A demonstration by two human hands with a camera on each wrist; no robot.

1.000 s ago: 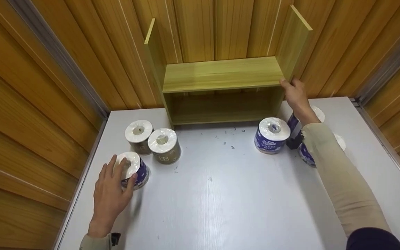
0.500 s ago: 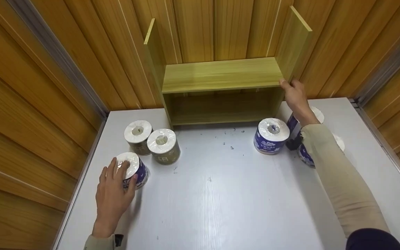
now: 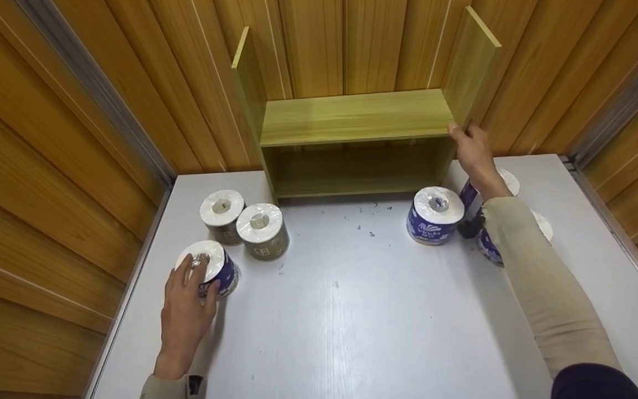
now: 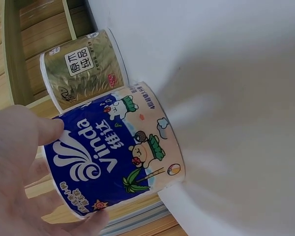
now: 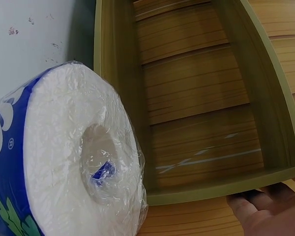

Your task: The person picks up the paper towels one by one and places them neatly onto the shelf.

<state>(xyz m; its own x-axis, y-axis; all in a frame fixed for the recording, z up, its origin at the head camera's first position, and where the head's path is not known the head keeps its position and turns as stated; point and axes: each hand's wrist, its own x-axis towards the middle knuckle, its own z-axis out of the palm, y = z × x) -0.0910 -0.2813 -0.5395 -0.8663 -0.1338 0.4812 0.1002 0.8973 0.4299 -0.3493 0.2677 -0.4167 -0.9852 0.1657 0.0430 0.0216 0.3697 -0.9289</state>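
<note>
Over a blue-wrapped toilet roll at the table's left side, my left hand grips the top, fingers across the white end and thumb on the near side. In the left wrist view the roll shows its printed wrapper, with thumb and fingers on opposite sides of its upper edge. My right hand holds the right side panel of a wooden shelf, thumb on the front edge near the middle board. The right wrist view shows the right fingers at the shelf's panel edge.
Two brown-wrapped rolls stand behind the left hand's roll. On the right, a blue Vinda roll stands before the shelf, with two more partly hidden by my right forearm. Wood-patterned walls enclose the white table.
My left hand has shifted slightly right and its fingers sit lower over the roll's top, near the core hole. The right hand stays on the shelf panel.
</note>
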